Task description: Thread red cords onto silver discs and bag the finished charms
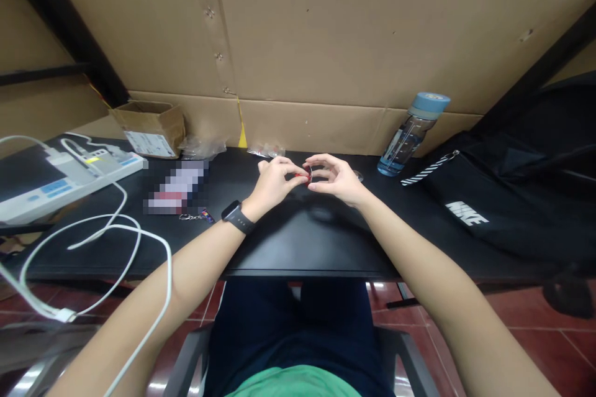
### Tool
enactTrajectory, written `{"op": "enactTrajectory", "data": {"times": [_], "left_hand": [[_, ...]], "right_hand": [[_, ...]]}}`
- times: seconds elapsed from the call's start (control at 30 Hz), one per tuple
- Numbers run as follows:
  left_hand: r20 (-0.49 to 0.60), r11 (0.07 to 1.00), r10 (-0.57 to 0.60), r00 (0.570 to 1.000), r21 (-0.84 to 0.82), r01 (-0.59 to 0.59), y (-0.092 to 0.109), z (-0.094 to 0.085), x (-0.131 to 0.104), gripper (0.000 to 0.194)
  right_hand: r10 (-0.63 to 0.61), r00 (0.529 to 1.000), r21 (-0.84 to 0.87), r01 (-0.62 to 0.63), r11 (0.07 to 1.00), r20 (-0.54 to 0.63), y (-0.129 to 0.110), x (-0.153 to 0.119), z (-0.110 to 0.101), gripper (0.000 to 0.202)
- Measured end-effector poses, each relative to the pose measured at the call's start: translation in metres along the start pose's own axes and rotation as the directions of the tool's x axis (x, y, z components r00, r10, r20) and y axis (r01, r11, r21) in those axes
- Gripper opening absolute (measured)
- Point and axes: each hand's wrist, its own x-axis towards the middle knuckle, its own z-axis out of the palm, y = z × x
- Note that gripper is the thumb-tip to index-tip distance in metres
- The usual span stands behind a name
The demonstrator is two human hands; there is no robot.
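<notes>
Between my two hands, above the black table point(298, 241), is a small red object point(307, 175) with a thin shiny rim. My left hand point(279, 181), with a dark watch on its wrist, pinches its left side between thumb and fingertips. From the right, my right hand point(336, 181) curves its fingers and thumb around the other side of the same piece. Its exact shape is too small to tell. Just behind my right hand lies a small clear item point(358, 176), partly hidden.
At the left are a white power strip point(56, 189), looped white cables point(139, 229), an open cardboard box point(153, 130) and a blurred-out flat item point(179, 187). Clear plastic bags point(202, 148) lie along the back. A blue-capped bottle point(405, 136) and black bag point(503, 198) stand right.
</notes>
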Motion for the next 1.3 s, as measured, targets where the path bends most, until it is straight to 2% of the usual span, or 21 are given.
{"op": "enactTrajectory", "data": {"times": [0.37, 0.57, 0.8, 1.0, 1.07, 1.13, 1.3], "left_hand": [[-0.064, 0.988, 0.014, 0.998, -0.151, -0.023, 0.002, 0.001, 0.000, 0.005], [-0.083, 0.959, -0.005, 0.997, -0.282, -0.018, -0.010, 0.009, 0.001, 0.009], [0.013, 0.804, -0.115, 0.993, -0.586, 0.101, -0.022, 0.017, 0.006, 0.028], [0.109, 0.650, -0.252, 0.962, -0.717, 0.252, -0.016, 0.019, 0.005, 0.045], [0.125, 0.629, -0.272, 0.954, -0.727, 0.275, -0.016, 0.019, 0.004, 0.046], [0.114, 0.662, -0.250, 0.961, -0.704, 0.256, -0.017, 0.019, 0.004, 0.042], [0.044, 0.901, -0.057, 0.997, -0.429, 0.070, -0.022, 0.008, 0.007, 0.020]], "right_hand": [[-0.017, 1.000, 0.001, 0.017, 1.000, -0.006, 0.002, 0.000, 0.003, 0.067], [-0.028, 0.999, -0.038, 0.027, 0.999, -0.043, 0.000, 0.000, 0.007, 0.064], [-0.101, 0.987, -0.117, 0.087, 0.989, -0.122, 0.002, 0.001, 0.017, 0.065], [-0.203, 0.972, -0.272, 0.165, 0.948, -0.118, 0.008, 0.000, 0.018, 0.060], [-0.204, 0.970, -0.275, 0.162, 0.948, -0.129, 0.008, 0.000, 0.019, 0.061], [-0.156, 0.974, -0.218, 0.119, 0.969, -0.161, 0.007, 0.000, 0.020, 0.064], [-0.023, 0.977, -0.076, 0.007, 0.997, -0.211, 0.008, 0.001, 0.020, 0.071]]}}
